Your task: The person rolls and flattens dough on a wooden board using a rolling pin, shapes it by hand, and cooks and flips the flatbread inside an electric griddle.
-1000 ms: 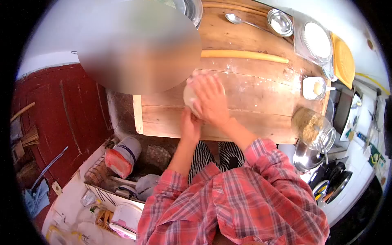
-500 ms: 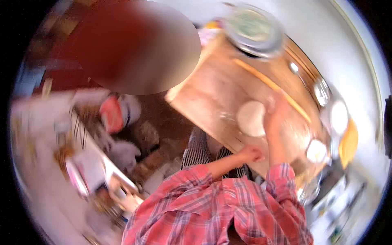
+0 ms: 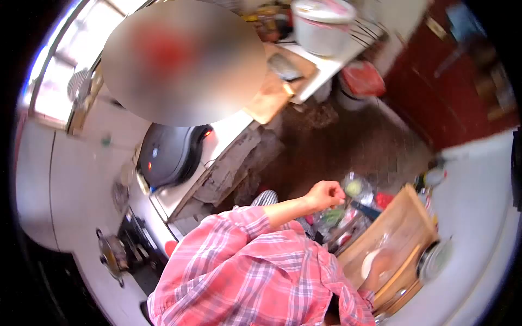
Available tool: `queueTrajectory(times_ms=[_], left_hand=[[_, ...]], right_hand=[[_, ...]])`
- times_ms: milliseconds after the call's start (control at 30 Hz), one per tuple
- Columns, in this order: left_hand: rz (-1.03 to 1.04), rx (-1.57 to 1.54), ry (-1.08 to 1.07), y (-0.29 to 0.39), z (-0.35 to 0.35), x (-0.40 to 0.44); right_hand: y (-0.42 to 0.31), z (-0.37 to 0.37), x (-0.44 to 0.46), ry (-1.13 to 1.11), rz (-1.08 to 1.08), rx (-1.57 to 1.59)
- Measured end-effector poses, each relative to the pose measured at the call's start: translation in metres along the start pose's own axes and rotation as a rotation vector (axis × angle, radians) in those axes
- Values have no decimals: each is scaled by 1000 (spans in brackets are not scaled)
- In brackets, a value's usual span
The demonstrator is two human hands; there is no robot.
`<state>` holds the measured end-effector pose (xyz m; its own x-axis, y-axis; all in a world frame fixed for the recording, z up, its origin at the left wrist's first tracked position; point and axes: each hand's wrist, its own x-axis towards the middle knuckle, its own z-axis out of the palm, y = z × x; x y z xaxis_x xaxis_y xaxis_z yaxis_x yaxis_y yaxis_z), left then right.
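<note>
A pale, flat dough round (image 3: 370, 263) lies on the wooden board (image 3: 399, 225) at the lower right. My right hand (image 3: 384, 263) is at its far side, fingers blurred and seemingly closed on the edge. My left hand (image 3: 325, 195) hangs in the air left of the board, its fingers curled in with nothing visible in them. Along the board's right side runs a thin wooden rolling pin (image 3: 401, 277), close to my right hand. A round lidded container (image 3: 436, 258) sits beyond it.
A black appliance (image 3: 173, 155) with red lights stands on the left counter; a pot (image 3: 113, 255) sits on the stove. A white bucket (image 3: 323, 27), a wooden board (image 3: 272, 98) and a red-lidded bucket (image 3: 361, 81) are farther off. Bagged vegetables (image 3: 337, 217) lie near my left hand. A blurred oval hides the upper left.
My view has swung left, so the board has shifted to the lower right and the stove and black appliance have appeared. My right hand stays at the dough round; my left hand is farther from the board.
</note>
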<state>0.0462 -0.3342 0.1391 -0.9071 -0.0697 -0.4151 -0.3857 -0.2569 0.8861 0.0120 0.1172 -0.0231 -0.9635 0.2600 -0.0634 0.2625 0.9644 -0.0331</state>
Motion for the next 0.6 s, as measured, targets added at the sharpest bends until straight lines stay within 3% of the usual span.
queueTrajectory(times_ms=[33,67,100,167,233,300,333,367,467,533,600], left_hand=[[10,-5,73,5,-26,-16],[30,-35,143,13,-51,-35],[42,-61,216,18,-78,-57],[66,-195,383,25,-133,-103],[114,-265,580,17,-185,-139],[221,-315,726,9,-237,-183],[370,-266,835,-5,-260,-201],[462,-205,1025,-11,-278,-222],[426,-393,1314,-22,-316,-291],[450,-528,1482,-37,-330,-329],[442,-606,1657,-46,-332,-360]], right_hand=[[-20,-9,0,-275,-260,-21],[-83,-50,-2,-537,-239,-314],[-140,-62,-7,-519,-312,-344],[-233,-73,-37,137,-825,343],[-351,-81,-69,-184,-774,853],[-473,-133,-145,-374,-946,739],[-524,-151,-187,-425,-1076,712],[-570,-162,-228,-480,-1206,677],[-658,-181,-351,-508,-1734,843],[-694,-179,-437,-785,-1848,882],[-720,-160,-509,-664,-2211,925]])
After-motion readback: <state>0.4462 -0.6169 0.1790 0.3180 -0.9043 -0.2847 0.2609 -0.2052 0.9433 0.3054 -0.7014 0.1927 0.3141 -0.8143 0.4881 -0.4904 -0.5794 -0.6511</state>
